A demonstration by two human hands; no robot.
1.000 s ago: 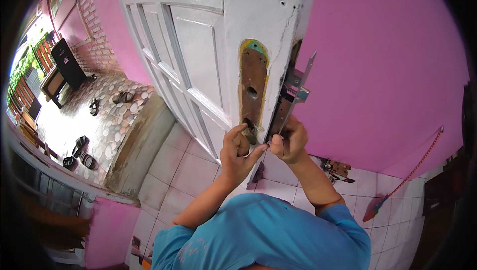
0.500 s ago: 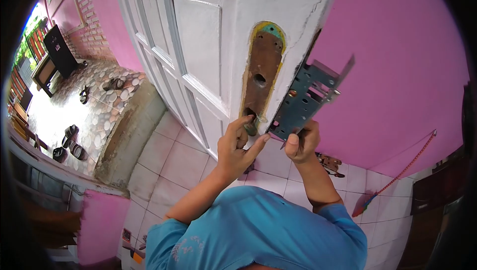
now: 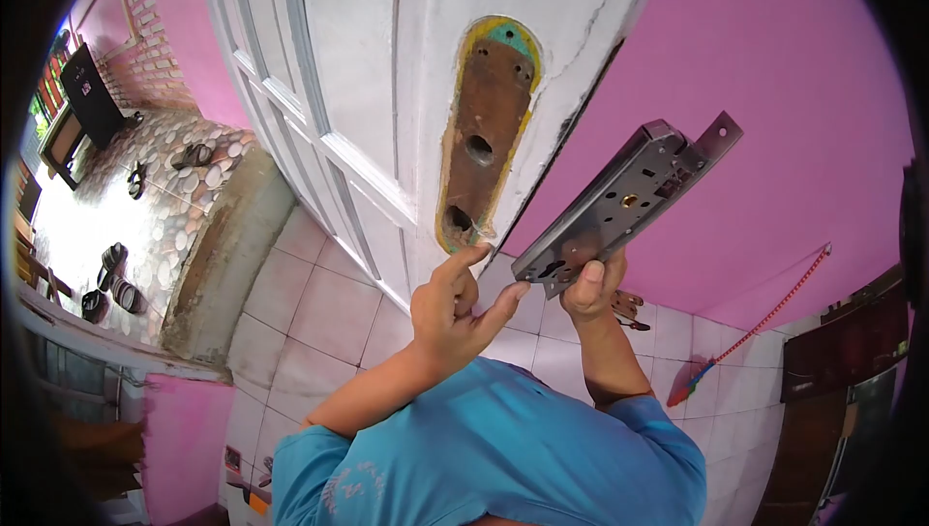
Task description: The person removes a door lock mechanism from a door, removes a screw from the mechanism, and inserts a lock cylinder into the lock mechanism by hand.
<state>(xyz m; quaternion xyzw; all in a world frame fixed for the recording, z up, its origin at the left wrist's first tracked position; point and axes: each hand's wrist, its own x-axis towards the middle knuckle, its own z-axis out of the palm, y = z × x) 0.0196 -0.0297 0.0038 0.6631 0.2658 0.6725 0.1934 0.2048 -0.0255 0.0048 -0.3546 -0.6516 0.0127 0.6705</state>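
My right hand (image 3: 592, 289) is closed around the lower end of a metal mortise lock (image 3: 619, 199), thumb on its near face. The lock is tilted, its faceplate at the upper right. My left hand (image 3: 453, 308) has thumb and index finger spread apart. Its index fingertip is by the lower end of the bare wood recess (image 3: 479, 139) in the white door (image 3: 363, 81), and its thumb tip is at the lock's lower corner. Whether that thumb touches the lock, I cannot tell. Round holes and a yellow-green painted rim show at the recess.
A pink wall (image 3: 774, 90) stands to the right, with a broom with a red handle (image 3: 755, 332) against it. A raised concrete sill (image 3: 208, 274) borders a pebble-patterned floor with sandals (image 3: 121, 284) at left. Some items lie on the tiles behind my right wrist.
The lock has turned in my right hand, showing its broad face at a different angle and rising slightly. My left index finger has come away from the lower hole. The view has shifted slightly.
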